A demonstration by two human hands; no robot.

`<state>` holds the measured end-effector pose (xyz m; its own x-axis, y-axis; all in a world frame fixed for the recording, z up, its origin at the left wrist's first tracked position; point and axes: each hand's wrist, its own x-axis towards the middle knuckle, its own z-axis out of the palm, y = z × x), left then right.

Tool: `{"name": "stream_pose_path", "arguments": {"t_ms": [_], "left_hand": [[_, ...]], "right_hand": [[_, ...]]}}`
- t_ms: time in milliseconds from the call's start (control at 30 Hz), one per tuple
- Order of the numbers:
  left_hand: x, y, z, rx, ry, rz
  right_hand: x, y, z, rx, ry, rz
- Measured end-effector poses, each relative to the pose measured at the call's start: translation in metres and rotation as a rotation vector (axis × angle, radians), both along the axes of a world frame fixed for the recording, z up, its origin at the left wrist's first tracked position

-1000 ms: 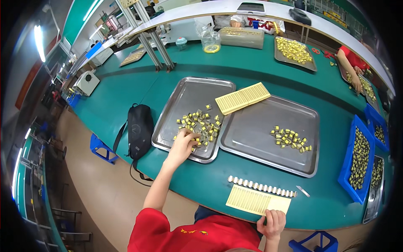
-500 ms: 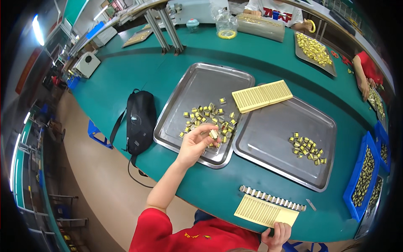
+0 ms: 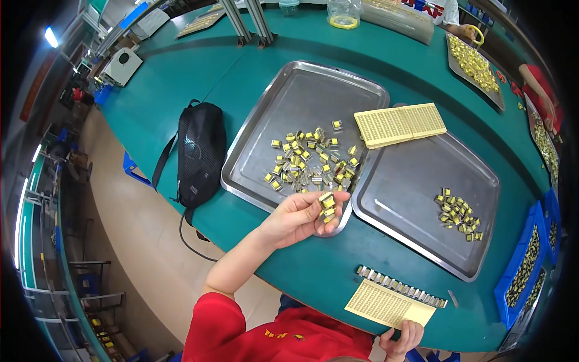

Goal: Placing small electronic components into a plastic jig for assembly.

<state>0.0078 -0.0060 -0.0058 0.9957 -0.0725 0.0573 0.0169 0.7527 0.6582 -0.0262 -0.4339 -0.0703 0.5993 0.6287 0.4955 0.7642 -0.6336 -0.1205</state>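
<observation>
My left hand (image 3: 292,222) is closed on a few small yellow-taped transformers (image 3: 327,207), pinched between thumb and fingers over the near edge of the left metal tray (image 3: 301,90). Behind it in that tray lies a loose pile of the same transformers (image 3: 304,158). At the table's front edge, my right hand (image 3: 403,341) grips the near right corner of a pale yellow perforated board (image 3: 386,303), thumb and fingers at its edge. Along that board's far edge stands a row of transformers (image 3: 401,286).
A right metal tray (image 3: 416,199) holds a smaller transformer cluster, with perforated boards (image 3: 401,125) across its far left corner. A black bag (image 3: 200,154) lies left. Blue bins (image 3: 522,265) of parts stand right. Beyond are a tray of yellow parts (image 3: 473,66) and other people's hands.
My left hand has drawn back from the pile toward the tray's near edge and turned, showing more transformers in its fingers. The view has shifted; my right hand stays on the board.
</observation>
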Motion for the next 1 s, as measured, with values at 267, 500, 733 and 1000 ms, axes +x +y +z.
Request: {"name": "stream_pose_path", "arguments": {"t_ms": [267,500,733,1000], "left_hand": [[-0.0033,-0.002,0.0011,-0.032,0.056,-0.042],[-0.0041,-0.0013,0.0029,-0.037,0.06,-0.075],[-0.0016,-0.0006,0.0026,-0.057,0.028,-0.101],[0.002,-0.0032,0.0052,0.934,0.08,0.528]], "right_hand": [[-0.0008,-0.0009,-0.0009,0.0,-0.012,0.001],[-0.0003,-0.0007,-0.0006,-0.006,-0.012,0.002],[0.0004,0.0002,0.0007,-0.003,-0.014,-0.005],[0.0019,0.0035,0.0009,0.001,-0.023,0.003]]}}
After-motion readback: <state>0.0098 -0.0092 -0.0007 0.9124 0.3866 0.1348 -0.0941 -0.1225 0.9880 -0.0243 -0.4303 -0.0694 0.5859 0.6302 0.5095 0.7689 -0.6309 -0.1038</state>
